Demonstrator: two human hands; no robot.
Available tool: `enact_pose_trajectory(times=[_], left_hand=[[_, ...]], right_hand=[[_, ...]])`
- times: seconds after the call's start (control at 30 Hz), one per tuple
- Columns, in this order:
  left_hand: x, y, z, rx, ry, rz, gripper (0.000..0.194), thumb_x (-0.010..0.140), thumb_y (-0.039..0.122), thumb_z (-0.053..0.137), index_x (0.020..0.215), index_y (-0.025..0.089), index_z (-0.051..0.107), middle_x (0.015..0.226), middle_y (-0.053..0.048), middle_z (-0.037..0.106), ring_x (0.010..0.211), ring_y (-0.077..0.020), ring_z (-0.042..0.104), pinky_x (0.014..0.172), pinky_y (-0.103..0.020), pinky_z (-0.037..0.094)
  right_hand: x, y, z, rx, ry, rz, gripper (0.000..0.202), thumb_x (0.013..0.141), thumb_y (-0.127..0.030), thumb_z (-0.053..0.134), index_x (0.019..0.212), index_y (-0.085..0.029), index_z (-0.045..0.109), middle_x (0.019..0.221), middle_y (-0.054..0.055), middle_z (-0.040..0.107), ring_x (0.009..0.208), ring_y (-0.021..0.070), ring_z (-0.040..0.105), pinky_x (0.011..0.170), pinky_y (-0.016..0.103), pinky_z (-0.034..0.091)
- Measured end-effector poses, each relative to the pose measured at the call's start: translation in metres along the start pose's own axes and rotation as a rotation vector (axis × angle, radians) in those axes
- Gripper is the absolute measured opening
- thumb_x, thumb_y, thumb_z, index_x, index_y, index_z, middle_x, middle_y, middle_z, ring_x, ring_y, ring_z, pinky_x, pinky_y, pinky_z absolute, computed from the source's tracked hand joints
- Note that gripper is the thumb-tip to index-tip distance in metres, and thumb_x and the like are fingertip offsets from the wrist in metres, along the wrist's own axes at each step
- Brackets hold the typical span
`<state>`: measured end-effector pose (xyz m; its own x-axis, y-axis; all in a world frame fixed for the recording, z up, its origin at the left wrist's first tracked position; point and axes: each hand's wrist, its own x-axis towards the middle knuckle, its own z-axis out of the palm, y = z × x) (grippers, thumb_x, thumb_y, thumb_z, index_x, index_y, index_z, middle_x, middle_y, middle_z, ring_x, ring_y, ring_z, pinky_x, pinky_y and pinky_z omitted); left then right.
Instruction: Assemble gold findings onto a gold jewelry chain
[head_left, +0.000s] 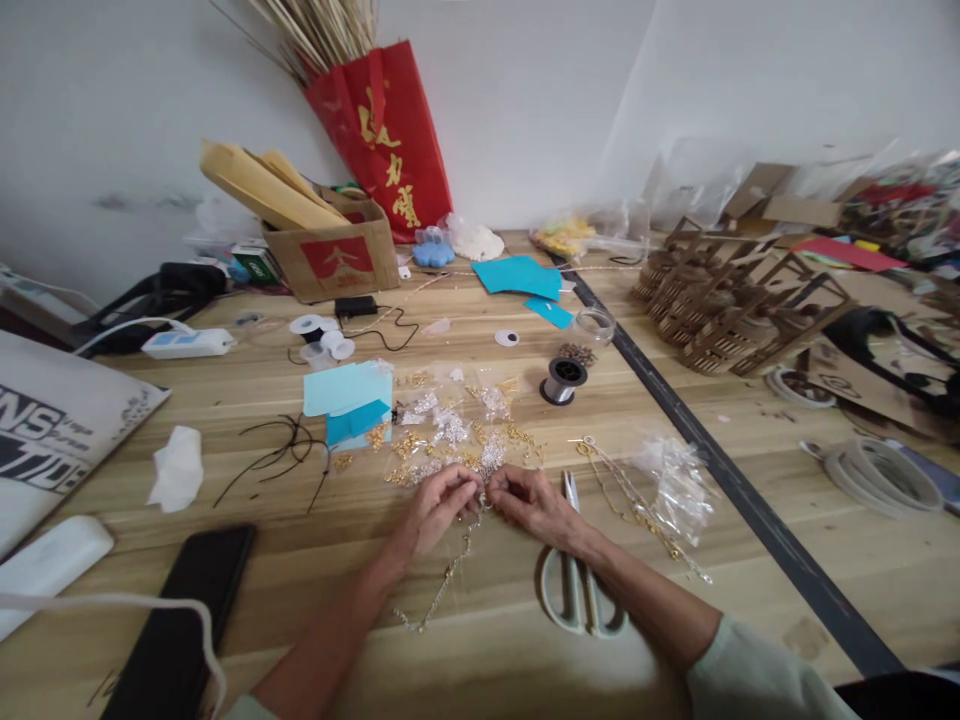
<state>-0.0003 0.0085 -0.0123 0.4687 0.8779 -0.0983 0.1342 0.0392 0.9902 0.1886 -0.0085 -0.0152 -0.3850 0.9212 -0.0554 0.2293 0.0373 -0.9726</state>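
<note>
My left hand (444,503) and my right hand (534,503) meet over the middle of the table, fingertips pinched close together. Between them runs a silver beaded chain (442,580), its loose end trailing toward me on the wood. The left fingers close on its upper end; whatever is pinched in the right fingertips is too small to make out. Just beyond the fingers lie small bags of gold and silver beads (450,428). Scissors (576,590) rest partly under my right forearm, blades pointing away. Right of them are finished-looking gold and silver chains (628,505).
A wire spool (562,381) and a bead jar (589,338) stand behind my right hand. Blue cards (349,390) and black cord (281,452) lie left. A phone (184,620) sits near the front. Wooden lantern-like frames (720,300) occupy the right, beyond a dark strip (697,440).
</note>
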Motion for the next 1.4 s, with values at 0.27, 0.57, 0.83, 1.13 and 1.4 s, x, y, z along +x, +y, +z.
enact_pose_trajectory(times=[0.27, 0.57, 0.83, 1.13, 1.4], left_hand=[[0.002, -0.006, -0.002, -0.107, -0.066, 0.004, 0.018, 0.072, 0.023, 0.069, 0.085, 0.013, 0.061, 0.081, -0.004, 0.063, 0.074, -0.0139, 0.059, 0.07, -0.026, 0.046], [0.002, -0.005, 0.0, -0.144, -0.022, -0.052, 0.022, 0.064, 0.023, 0.077, 0.079, 0.013, 0.065, 0.076, -0.002, 0.065, 0.071, -0.0133, 0.06, 0.07, -0.025, 0.047], [0.003, -0.001, 0.0, -0.15, 0.066, -0.04, 0.02, 0.062, 0.025, 0.078, 0.073, 0.013, 0.066, 0.069, -0.002, 0.066, 0.066, -0.0131, 0.06, 0.066, -0.024, 0.047], [0.002, 0.004, 0.002, -0.172, 0.112, 0.008, 0.024, 0.061, 0.028, 0.079, 0.068, 0.013, 0.063, 0.067, -0.002, 0.066, 0.064, -0.013, 0.06, 0.063, -0.024, 0.047], [0.002, 0.001, 0.003, -0.105, 0.149, 0.035, 0.022, 0.062, 0.026, 0.078, 0.069, 0.013, 0.062, 0.068, -0.002, 0.065, 0.065, -0.0137, 0.06, 0.065, -0.025, 0.048]], right_hand=[[-0.002, 0.003, 0.0, 0.006, 0.01, -0.076, 0.018, 0.089, -0.032, 0.054, 0.081, -0.016, 0.056, 0.061, -0.004, 0.048, 0.054, 0.0089, 0.043, 0.051, 0.021, 0.031], [-0.002, 0.003, 0.001, -0.001, 0.051, -0.146, 0.015, 0.09, -0.03, 0.053, 0.085, -0.016, 0.057, 0.065, -0.002, 0.051, 0.058, 0.0101, 0.046, 0.053, 0.021, 0.035], [-0.004, -0.001, 0.003, -0.089, 0.271, -0.316, 0.016, 0.085, -0.029, 0.059, 0.098, -0.02, 0.055, 0.101, 0.006, 0.052, 0.071, 0.012, 0.054, 0.05, 0.02, 0.042], [-0.004, -0.005, 0.007, -0.238, 0.107, -0.262, 0.017, 0.081, -0.026, 0.064, 0.092, -0.017, 0.054, 0.065, -0.004, 0.05, 0.053, 0.0088, 0.045, 0.049, 0.02, 0.036], [-0.003, -0.008, 0.005, -0.287, 0.088, -0.233, 0.009, 0.084, -0.024, 0.059, 0.079, -0.016, 0.059, 0.071, 0.0, 0.057, 0.061, 0.011, 0.048, 0.055, 0.022, 0.037]])
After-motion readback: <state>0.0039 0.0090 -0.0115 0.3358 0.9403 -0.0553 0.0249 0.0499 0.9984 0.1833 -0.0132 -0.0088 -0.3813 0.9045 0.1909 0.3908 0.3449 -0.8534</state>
